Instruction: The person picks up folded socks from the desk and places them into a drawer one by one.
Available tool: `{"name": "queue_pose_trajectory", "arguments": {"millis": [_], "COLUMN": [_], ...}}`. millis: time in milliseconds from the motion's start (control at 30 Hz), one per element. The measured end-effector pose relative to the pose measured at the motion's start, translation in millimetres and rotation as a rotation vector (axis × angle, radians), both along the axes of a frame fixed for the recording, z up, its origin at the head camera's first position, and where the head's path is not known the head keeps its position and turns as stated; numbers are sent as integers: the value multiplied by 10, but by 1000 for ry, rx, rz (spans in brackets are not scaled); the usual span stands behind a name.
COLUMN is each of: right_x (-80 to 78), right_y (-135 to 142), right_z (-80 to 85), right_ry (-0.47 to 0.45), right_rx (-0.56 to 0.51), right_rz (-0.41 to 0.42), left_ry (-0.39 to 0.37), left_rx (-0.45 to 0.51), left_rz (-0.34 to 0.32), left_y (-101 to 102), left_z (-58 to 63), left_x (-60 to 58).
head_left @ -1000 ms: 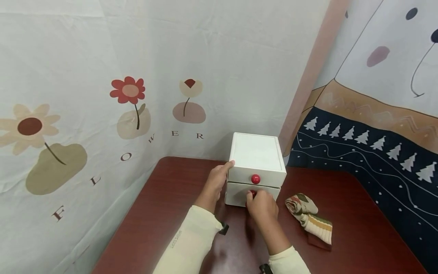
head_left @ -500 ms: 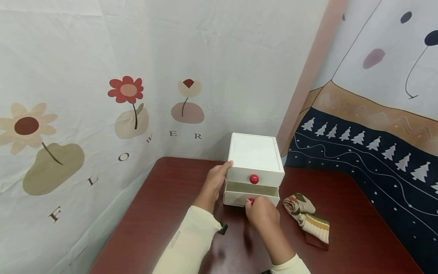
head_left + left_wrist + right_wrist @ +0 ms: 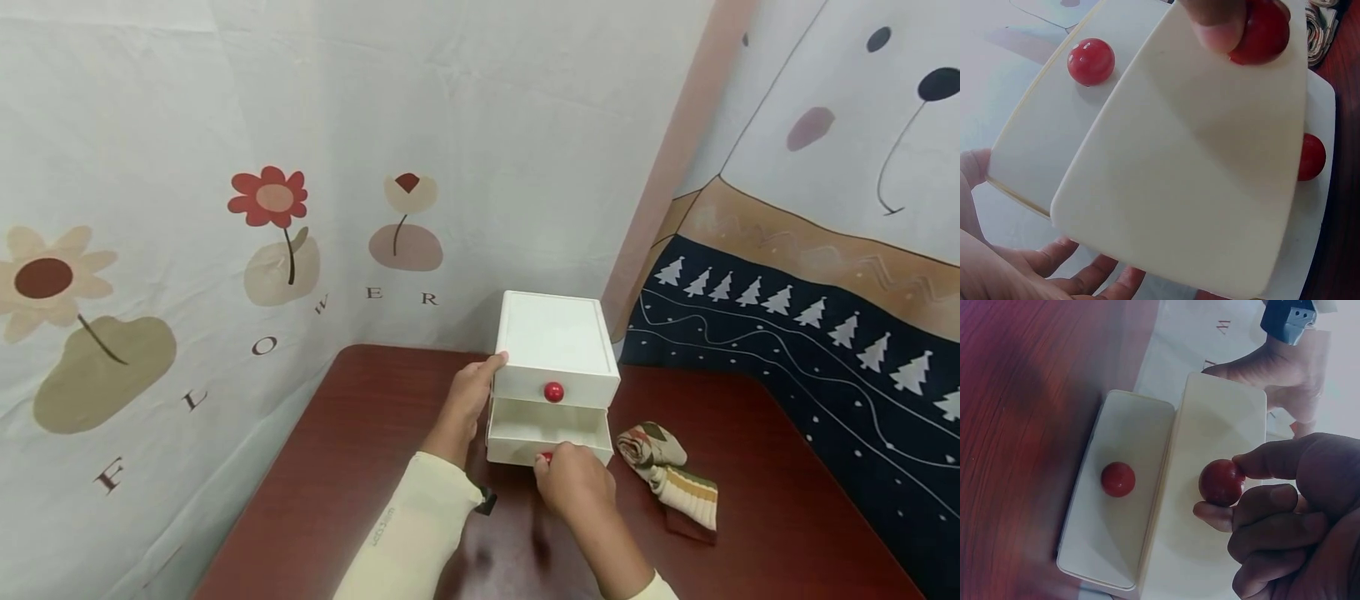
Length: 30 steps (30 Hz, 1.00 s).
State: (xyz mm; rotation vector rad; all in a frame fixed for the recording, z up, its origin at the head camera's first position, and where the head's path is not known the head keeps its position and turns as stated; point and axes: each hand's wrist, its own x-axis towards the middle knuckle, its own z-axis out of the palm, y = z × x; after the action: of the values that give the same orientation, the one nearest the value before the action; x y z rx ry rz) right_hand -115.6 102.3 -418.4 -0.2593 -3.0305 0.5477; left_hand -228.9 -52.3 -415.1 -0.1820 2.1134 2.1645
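A small white drawer cabinet stands at the table's back. In the head view its upper drawer, with a red knob, is closed, and the drawer below is pulled out, its visible inside bare. My right hand pinches that drawer's red knob between thumb and fingers, plainly in the right wrist view. My left hand rests on the cabinet's left side, thumb at the top front edge and fingers extended along the side. Both wrist views show another closed drawer beneath, with its red knob.
Right of the cabinet, a rolled patterned knit bundle with a striped ribbed end lies on the dark red table. A flower-printed cloth hangs behind, with a bear-and-trees printed cloth at the right.
The drawer under the upper one has slid out toward me, from closed to well open, with my right hand pulling its knob. My left hand stays against the cabinet's side.
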Motion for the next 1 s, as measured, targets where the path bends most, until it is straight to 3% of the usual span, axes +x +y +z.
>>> {"name": "queue_pose_trajectory", "arguments": {"millis": [633,1000], "right_x": [211,295], "right_y": [-42,-12], "right_z": [40,96], "right_ry": [-27,-43], "right_rx": [47,49], "right_rz": [46,20], "left_ry": [-3,2], "left_rx": [-21,-27], "left_rz": [19,11], "left_y": [-4,24], "left_z": [-13,-1], "left_x": [-7,-8]}}
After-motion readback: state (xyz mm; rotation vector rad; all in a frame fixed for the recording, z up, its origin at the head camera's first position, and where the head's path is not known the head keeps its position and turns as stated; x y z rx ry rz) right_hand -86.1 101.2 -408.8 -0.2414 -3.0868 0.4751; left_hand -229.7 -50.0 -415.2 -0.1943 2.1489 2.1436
